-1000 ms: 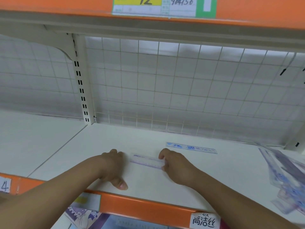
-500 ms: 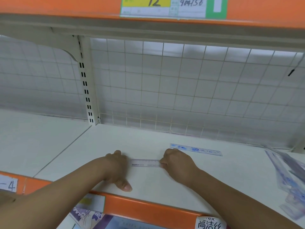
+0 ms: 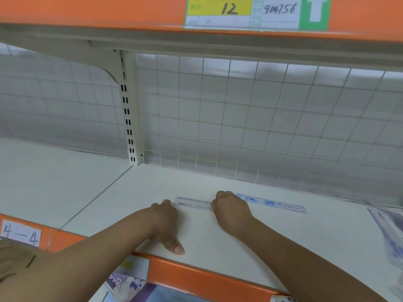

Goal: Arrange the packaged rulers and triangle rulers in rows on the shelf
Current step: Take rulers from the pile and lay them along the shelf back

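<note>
With the right hand pinching the ruler mid-depth on the shelf and the left hand curled at its left end, grip unclear, slide it square into line with the blue ruler.

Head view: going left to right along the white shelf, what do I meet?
4-4 label → left hand → purple ruler → right hand → blue ruler → packaged pile, blurred at the right edge.
</note>
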{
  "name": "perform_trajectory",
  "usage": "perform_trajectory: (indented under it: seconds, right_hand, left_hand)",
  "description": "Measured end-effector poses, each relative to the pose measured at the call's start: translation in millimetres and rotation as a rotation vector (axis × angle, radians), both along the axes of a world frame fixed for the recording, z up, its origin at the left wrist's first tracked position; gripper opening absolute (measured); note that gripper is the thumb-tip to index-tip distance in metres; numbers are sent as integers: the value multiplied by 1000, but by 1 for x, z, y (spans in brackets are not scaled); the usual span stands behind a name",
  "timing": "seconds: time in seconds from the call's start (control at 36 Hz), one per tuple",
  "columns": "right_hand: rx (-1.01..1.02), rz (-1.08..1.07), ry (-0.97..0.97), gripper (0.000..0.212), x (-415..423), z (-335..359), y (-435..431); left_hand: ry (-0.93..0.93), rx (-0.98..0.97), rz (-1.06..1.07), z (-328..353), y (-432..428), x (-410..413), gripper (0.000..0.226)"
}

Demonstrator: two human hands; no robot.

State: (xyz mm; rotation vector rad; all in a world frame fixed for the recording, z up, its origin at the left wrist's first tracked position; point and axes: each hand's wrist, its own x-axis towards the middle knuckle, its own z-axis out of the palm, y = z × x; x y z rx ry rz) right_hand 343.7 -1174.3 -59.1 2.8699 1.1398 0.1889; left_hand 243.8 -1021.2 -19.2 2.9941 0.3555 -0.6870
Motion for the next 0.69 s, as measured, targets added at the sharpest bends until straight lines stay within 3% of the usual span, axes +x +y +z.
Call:
perform_trajectory:
  seconds: [0.22, 0.53, 0.69]
  right_hand:
    - [84, -37, 145, 21, 17, 5, 13]
    - [56, -85, 382, 29, 29, 20, 16]
    - [110, -41, 348, 28, 28, 12, 18]
  left_hand:
    - [-26, -25, 11, -1, 1, -4, 85]
    - [-19, -22, 15, 1, 0, -4, 83]
    - [-6, -18, 17, -1, 1, -3, 86]
